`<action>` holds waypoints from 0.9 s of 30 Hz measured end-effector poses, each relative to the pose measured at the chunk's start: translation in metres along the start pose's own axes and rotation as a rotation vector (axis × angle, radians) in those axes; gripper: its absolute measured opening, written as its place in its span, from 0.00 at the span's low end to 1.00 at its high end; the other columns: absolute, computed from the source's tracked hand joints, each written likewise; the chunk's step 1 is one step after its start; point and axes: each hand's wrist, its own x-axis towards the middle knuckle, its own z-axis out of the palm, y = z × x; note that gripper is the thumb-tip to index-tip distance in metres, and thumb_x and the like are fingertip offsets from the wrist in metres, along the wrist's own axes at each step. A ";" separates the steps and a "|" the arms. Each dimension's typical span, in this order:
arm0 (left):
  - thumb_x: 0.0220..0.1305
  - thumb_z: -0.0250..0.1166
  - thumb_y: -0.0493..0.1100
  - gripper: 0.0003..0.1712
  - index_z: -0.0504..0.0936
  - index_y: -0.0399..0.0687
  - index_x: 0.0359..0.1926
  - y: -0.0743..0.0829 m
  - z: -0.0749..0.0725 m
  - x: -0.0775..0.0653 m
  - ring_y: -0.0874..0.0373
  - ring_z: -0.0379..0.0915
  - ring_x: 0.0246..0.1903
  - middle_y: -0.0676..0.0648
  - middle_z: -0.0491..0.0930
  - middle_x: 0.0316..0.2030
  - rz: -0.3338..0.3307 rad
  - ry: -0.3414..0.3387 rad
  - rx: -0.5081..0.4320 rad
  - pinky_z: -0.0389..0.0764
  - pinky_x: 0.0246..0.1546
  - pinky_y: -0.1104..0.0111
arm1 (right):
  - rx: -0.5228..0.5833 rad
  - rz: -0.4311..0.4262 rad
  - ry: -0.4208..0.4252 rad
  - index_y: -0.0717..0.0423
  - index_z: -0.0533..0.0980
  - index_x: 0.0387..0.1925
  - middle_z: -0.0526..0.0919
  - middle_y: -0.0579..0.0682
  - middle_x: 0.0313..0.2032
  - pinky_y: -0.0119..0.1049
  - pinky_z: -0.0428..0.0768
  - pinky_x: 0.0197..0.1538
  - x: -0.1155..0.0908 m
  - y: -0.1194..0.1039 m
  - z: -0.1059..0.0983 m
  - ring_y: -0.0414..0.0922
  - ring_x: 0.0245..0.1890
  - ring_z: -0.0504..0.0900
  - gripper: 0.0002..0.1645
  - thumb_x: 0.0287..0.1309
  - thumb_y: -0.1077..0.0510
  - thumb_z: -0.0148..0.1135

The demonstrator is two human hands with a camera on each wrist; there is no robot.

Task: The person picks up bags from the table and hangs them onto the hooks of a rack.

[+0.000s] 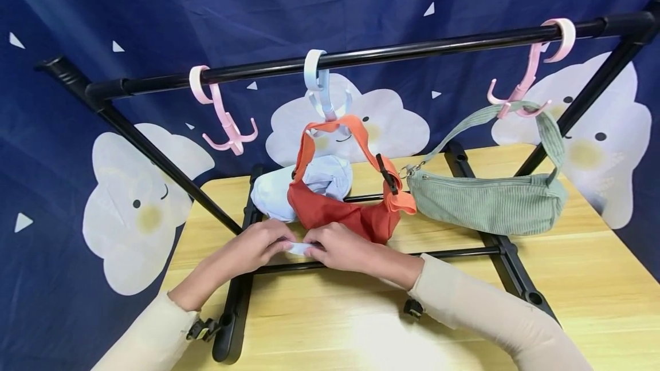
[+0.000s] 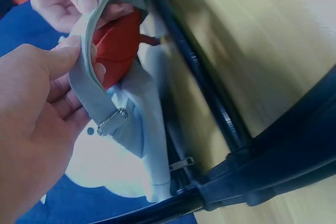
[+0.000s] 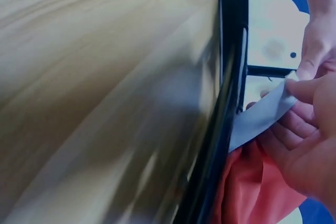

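Note:
A pale blue fabric bag (image 1: 278, 190) lies behind the rack's front bar, partly hidden by the red bag. Its strap (image 1: 298, 248) is raised in a loop between my two hands, and a metal buckle (image 2: 113, 121) shows on it in the left wrist view. My left hand (image 1: 265, 240) pinches the strap between thumb and fingers. Close beside it, my right hand (image 1: 340, 247) pinches the same strap, thumb on top in the right wrist view. The red shoulder bag (image 1: 340, 208) hangs right behind my right hand, its orange strap on a blue hook hanger (image 1: 323, 87).
A black rack's top rail (image 1: 412, 50) carries the blue hanger and two pink ones. The left pink hanger (image 1: 227, 122) bears no bag; the right pink hanger (image 1: 528, 82) holds a green corduroy bag (image 1: 487, 202). Rack feet stand on the wooden table (image 1: 330, 319).

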 end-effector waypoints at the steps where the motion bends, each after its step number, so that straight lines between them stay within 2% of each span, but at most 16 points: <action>1: 0.72 0.66 0.42 0.04 0.86 0.52 0.44 0.001 -0.002 -0.001 0.64 0.79 0.42 0.57 0.84 0.39 -0.005 0.006 -0.017 0.83 0.48 0.66 | 0.012 -0.006 0.002 0.52 0.86 0.43 0.87 0.41 0.34 0.25 0.78 0.40 -0.001 0.000 -0.002 0.34 0.31 0.79 0.09 0.71 0.53 0.65; 7: 0.71 0.67 0.42 0.03 0.86 0.54 0.43 0.004 -0.015 -0.003 0.68 0.75 0.40 0.58 0.83 0.39 0.010 0.072 -0.111 0.82 0.44 0.65 | 0.036 -0.023 0.005 0.50 0.86 0.44 0.86 0.39 0.32 0.24 0.76 0.37 -0.005 -0.002 -0.015 0.33 0.28 0.76 0.10 0.68 0.49 0.68; 12: 0.70 0.68 0.41 0.04 0.85 0.56 0.43 0.007 -0.026 -0.003 0.69 0.74 0.38 0.59 0.83 0.38 0.029 0.113 -0.147 0.81 0.41 0.68 | 0.023 -0.022 0.005 0.49 0.86 0.45 0.87 0.39 0.35 0.25 0.76 0.37 -0.009 -0.002 -0.026 0.36 0.29 0.79 0.13 0.64 0.48 0.72; 19: 0.68 0.69 0.38 0.08 0.87 0.55 0.44 0.013 -0.039 -0.005 0.68 0.76 0.40 0.58 0.85 0.41 0.045 0.175 -0.195 0.80 0.42 0.71 | 0.016 -0.029 -0.021 0.50 0.86 0.45 0.86 0.39 0.34 0.24 0.74 0.35 -0.014 -0.004 -0.041 0.36 0.29 0.78 0.15 0.60 0.48 0.76; 27: 0.67 0.69 0.33 0.13 0.86 0.58 0.43 0.016 -0.044 -0.010 0.67 0.76 0.38 0.59 0.85 0.39 0.075 0.217 -0.280 0.78 0.41 0.74 | -0.009 -0.029 -0.031 0.50 0.84 0.45 0.85 0.39 0.35 0.24 0.76 0.37 -0.021 -0.013 -0.051 0.38 0.31 0.80 0.15 0.61 0.49 0.75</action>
